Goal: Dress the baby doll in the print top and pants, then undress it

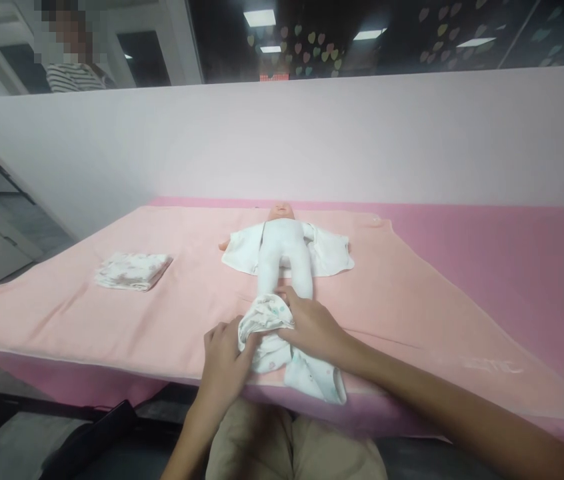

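A baby doll (285, 243) with a white cloth body lies on its back, head away from me. An open white top (331, 252) is spread out at both sides of it. At the doll's feet, my left hand (227, 353) and my right hand (309, 327) grip bunched white baby trousers (275, 353) with a small coloured print. My left hand is closed on the left edge of the cloth, my right hand on its right edge by the doll's lower leg. One trouser leg hangs toward the table's front edge. The doll's feet are hidden by cloth and fingers.
A folded printed cloth (133, 271) lies at the left on the peach sheet (202, 267). The sheet covers a pink padded table (512, 267). A white wall (312, 140) stands behind it. Beyond the window is a person in a striped top (75, 78).
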`<state>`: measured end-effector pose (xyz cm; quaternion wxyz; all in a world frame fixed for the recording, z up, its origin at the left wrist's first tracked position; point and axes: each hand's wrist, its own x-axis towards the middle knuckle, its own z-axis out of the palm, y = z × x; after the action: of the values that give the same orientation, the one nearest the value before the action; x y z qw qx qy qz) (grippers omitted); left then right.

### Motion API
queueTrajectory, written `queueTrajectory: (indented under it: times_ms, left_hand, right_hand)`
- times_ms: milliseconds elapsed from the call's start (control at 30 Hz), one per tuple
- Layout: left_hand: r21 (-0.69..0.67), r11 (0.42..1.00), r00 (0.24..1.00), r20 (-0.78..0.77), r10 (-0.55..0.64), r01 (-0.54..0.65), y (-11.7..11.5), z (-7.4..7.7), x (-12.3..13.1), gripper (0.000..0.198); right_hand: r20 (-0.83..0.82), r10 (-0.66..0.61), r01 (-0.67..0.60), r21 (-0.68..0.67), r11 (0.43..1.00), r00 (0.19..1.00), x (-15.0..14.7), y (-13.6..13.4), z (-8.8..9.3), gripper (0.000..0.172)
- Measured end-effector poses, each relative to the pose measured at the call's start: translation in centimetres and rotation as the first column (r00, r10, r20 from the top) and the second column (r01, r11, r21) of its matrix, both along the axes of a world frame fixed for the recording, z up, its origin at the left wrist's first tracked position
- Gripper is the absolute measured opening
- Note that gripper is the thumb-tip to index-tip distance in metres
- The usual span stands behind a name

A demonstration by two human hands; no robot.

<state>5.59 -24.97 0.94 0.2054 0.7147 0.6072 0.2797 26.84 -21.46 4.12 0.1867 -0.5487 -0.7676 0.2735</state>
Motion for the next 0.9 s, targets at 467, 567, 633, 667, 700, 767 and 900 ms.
queueTrajectory:
  times_ms: [467, 567, 633, 667, 700, 767, 900]
  left_hand:
    - [-0.098, 0.986, 0.764, 0.644, -0.042, 0.137, 2.9, 1.9, -0.4, 0.048]
    - [-0.071, 0.985, 0.792, 0.604, -0.085, 0.160, 3.6, 2.0, -0.1, 0.048]
    - [-0.042, 0.986, 0.826, 0.552, -0.113, 0.163, 4.1, 2.2, 0.0, 0.045]
    - [-0.037, 0.987, 0.846, 0.521, -0.112, 0.154, 4.4, 2.3, 0.1, 0.043]
    - [-0.036, 0.990, 0.864, 0.493, -0.101, 0.136, 4.7, 2.5, 0.1, 0.040]
    - [-0.038, 0.994, 0.889, 0.452, -0.074, 0.102, 5.3, 2.9, -0.1, 0.034]
    - [-0.040, 0.983, 0.893, 0.425, -0.148, 0.182, 6.7, 3.5, -1.3, 0.034]
  right_hand:
    - [-0.433, 0.011, -0.064, -0.108, 0.992, 0.901, 1.0, 2.0, 2.3, 0.059]
    - [-0.450, 0.072, -0.108, -0.055, 0.993, 0.890, 1.3, 3.2, 2.3, 0.054]
    - [-0.458, 0.106, -0.131, -0.025, 0.991, 0.883, 1.5, 4.0, 2.2, 0.048]
    - [-0.449, 0.118, -0.139, -0.013, 0.990, 0.885, 1.7, 4.4, 2.2, 0.045]
    - [-0.432, 0.133, -0.148, -0.002, 0.989, 0.892, 1.8, 4.8, 2.2, 0.040]
    - [-0.387, 0.177, -0.183, 0.021, 0.983, 0.905, 2.2, 5.6, 2.2, 0.029]
    - [-0.380, 0.278, -0.300, 0.003, 0.954, 0.882, 3.6, 6.7, 2.1, 0.043]
